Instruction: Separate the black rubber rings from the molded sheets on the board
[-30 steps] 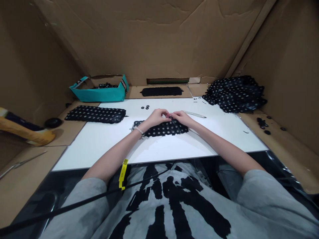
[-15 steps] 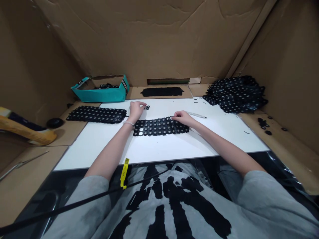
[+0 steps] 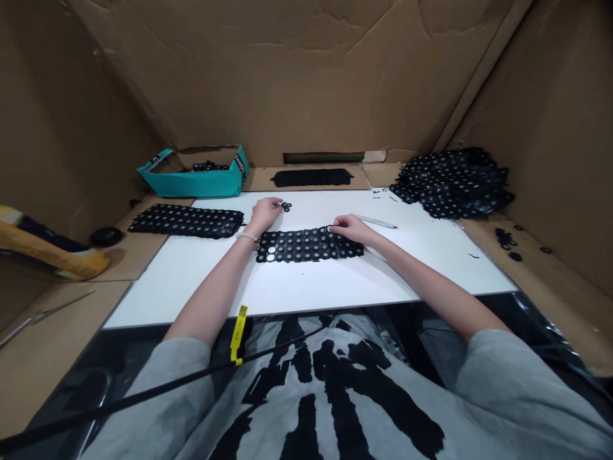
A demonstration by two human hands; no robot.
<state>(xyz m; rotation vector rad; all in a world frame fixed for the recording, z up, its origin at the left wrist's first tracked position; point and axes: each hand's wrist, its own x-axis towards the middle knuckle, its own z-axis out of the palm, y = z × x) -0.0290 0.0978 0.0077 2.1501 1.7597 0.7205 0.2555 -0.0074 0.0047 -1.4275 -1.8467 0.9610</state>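
Note:
On the white board (image 3: 330,284) lies a black perforated sheet (image 3: 306,245) made of joined rings, with pale round holes. My right hand (image 3: 352,230) rests over its upper right part, thumb and finger pinching the sheet's far edge. Beyond the sheet's left end is my left hand (image 3: 267,212), its fingertips drawn together just beside a few small loose black rings (image 3: 286,207). Whether anything sits between those fingertips is too small to tell. A pale pen-like tool (image 3: 378,222) lies behind my right hand.
Another perforated sheet (image 3: 186,220) lies at left, below a teal box (image 3: 191,185) holding black pieces. A black strip (image 3: 312,177) lies at the back. Sheets are heaped (image 3: 453,182) at right, near loose black discs (image 3: 506,237). Scissors (image 3: 45,314) and a yellow-and-blue object (image 3: 52,246) are far left.
My left hand has lowered slightly and its fingertips have come nearer the loose rings, which sit a little farther right. My right hand has hardly moved on the sheet.

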